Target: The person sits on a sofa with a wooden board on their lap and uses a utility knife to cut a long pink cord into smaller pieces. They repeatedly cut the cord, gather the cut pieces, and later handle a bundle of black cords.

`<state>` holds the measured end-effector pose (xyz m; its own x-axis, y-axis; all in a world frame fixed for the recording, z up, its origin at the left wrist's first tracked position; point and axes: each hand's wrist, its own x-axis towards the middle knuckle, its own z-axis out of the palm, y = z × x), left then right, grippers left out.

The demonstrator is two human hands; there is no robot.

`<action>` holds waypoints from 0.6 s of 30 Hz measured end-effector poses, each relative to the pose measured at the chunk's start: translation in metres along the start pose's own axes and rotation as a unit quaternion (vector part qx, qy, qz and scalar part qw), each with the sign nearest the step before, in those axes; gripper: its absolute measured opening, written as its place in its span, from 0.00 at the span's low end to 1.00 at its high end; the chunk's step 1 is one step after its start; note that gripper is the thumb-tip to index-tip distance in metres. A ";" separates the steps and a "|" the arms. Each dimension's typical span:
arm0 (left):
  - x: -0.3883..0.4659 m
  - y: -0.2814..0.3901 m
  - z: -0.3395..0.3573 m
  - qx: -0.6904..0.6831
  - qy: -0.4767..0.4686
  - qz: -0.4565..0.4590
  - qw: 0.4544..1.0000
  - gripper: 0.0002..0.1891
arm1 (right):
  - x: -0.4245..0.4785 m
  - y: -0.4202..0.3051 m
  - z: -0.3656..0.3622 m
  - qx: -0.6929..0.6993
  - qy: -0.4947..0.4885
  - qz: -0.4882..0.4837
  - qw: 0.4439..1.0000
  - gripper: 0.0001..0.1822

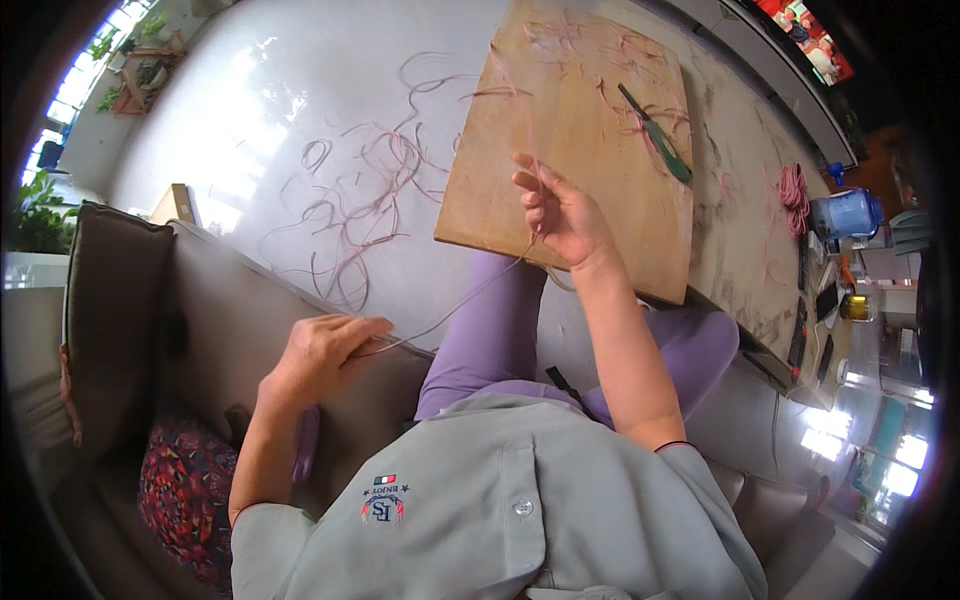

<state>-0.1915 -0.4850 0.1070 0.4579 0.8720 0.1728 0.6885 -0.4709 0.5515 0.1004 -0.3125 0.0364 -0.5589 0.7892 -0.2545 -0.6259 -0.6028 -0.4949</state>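
Note:
My left hand (326,352) pinches one end of a thin grey cord (469,292) over the sofa edge. The cord runs up to my right hand (566,214), whose curled fingers grip it above the near part of a wooden board (589,142). From those fingers a pink strand (529,112) extends toward the far side of the board. Pink scraps (555,37) are scattered at the board's far end. A green-handled knife (658,142) with a dark blade lies on its right half.
Loose grey and pink cords (375,195) lie tangled on the floor at left. Right of the board, a marble-patterned table (739,187) carries a pink cord bundle (793,196), a blue water jug (844,214) and a yellow jar (856,307). A sofa (247,292) with a patterned cushion (187,502) is at left.

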 end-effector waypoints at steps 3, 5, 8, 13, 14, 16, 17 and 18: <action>-0.023 -0.053 0.012 0.116 -0.070 -0.063 0.989 0.06 | -0.018 -0.012 0.009 -0.044 0.001 -0.011 0.999 0.17; -0.042 -0.102 0.010 0.232 -0.145 -0.094 0.957 0.07 | -0.027 -0.014 0.009 -0.043 -0.041 -0.005 0.998 0.18; -0.080 -0.201 -0.007 0.354 -0.075 -0.147 0.921 0.05 | -0.045 0.000 0.021 -0.060 -0.079 0.010 0.995 0.20; -0.020 -0.250 -0.063 0.338 0.037 -0.185 0.922 0.06 | -0.070 0.042 0.064 -0.089 -0.037 -0.046 0.994 0.17; -0.024 -0.294 -0.066 0.211 0.015 -0.340 0.916 0.08 | -0.069 0.051 0.073 -0.089 -0.048 -0.046 0.994 0.16; -0.022 -0.321 -0.038 0.147 0.006 -0.237 0.960 0.12 | -0.070 0.059 0.078 -0.106 -0.033 -0.058 0.992 0.14; -0.010 -0.319 -0.018 0.069 -0.034 -0.232 0.970 0.14 | -0.070 0.055 0.073 -0.128 -0.001 -0.069 0.989 0.14; -0.017 -0.325 0.003 0.239 -0.117 -0.150 0.952 0.16 | -0.069 0.053 0.071 -0.148 0.021 -0.071 0.986 0.13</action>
<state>-0.4212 -0.3468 -0.0781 0.2739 0.9498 -0.1514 0.9600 -0.2604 0.1031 0.0669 -0.4074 0.0865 -0.4500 0.8713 -0.1959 -0.5067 -0.4297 -0.7474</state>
